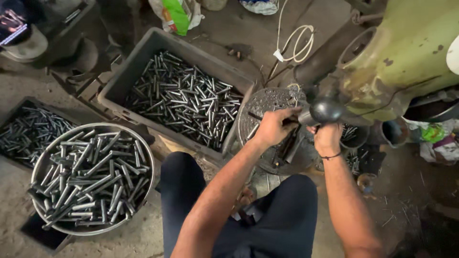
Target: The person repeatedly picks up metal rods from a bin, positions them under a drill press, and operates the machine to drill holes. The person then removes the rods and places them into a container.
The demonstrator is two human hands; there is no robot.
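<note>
Round metal bowl (pixel 38 167) w/ steel rods far left, grey crate (pixel 138 62) of rods behind it. Left hand (pixel 273 126) pinches a thin dark rod (pixel 256 116) over the round work plate (pixel 267 101); right hand (pixel 328 137) fingers clamped on black lever knob (pixel 326 111) of green machine (pixel 406 57).
</note>
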